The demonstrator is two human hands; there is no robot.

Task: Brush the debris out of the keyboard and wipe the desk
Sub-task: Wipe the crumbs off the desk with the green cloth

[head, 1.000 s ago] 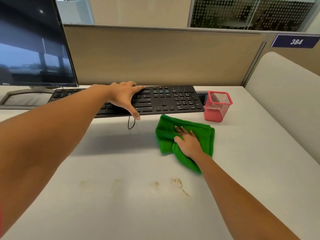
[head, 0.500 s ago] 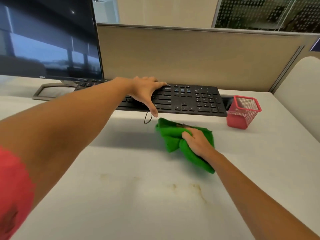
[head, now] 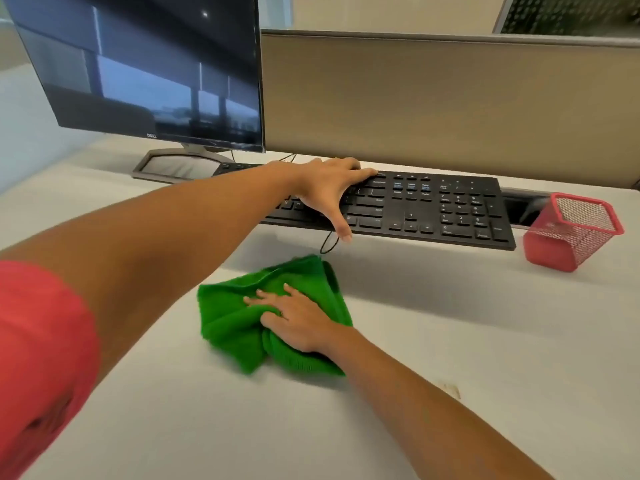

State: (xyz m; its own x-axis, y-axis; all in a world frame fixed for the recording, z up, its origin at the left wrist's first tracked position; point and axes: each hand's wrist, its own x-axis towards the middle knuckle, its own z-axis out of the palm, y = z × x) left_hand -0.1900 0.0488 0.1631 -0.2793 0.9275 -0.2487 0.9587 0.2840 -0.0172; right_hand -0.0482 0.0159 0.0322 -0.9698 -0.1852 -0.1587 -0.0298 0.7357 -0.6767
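On desk point(head: 450, 341) | left hand point(head: 329, 188) grips keyboard point(head: 433, 206) | right hand point(head: 298, 320) flat on green cloth point(head: 232, 323) | monitor point(head: 156, 71) reads DELL

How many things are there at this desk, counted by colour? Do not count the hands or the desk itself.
Black: 2 (monitor, keyboard)
Green: 1 (cloth)
Red: 1 (mesh cup)
Total: 4
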